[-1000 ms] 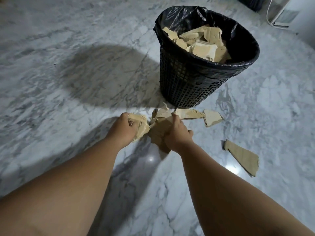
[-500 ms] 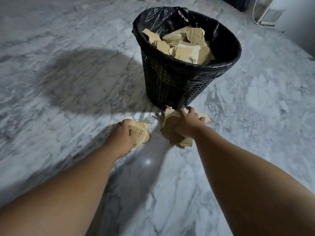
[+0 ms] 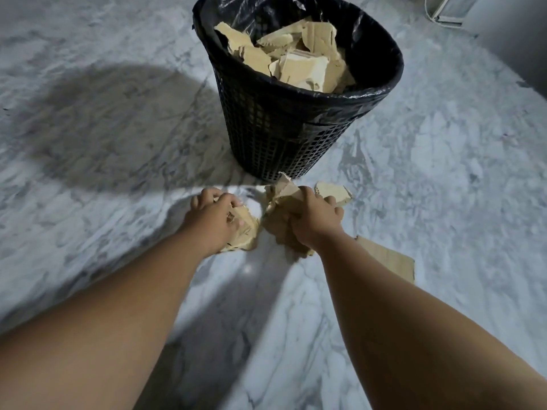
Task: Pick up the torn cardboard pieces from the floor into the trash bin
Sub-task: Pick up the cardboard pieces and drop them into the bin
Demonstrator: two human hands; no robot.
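1. L hand (image 3: pixel 214 216) gripped a crumpled tan cardboard scrap (image 3: pixel 245 235); R hand (image 3: pixel 316 220) clutched a bunch of torn tan cardboard pieces (image 3: pixel 281 196).
2. Black mesh trash bin (image 3: pixel 281 128) stood just far of both; R hand nearer.
3. Loose on white marble floor (image 3: pixel 444 187): small tan shard (image 3: pixel 333 192) right of R hand; flat tan slab (image 3: pixel 387 261) near-right.

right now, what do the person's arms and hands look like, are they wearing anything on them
Both are bare: the left hand and right hand have no gloves, the left forearm and right forearm no sleeves, watch or bands in view. A small glint on a left finger could be a ring; too small to tell.
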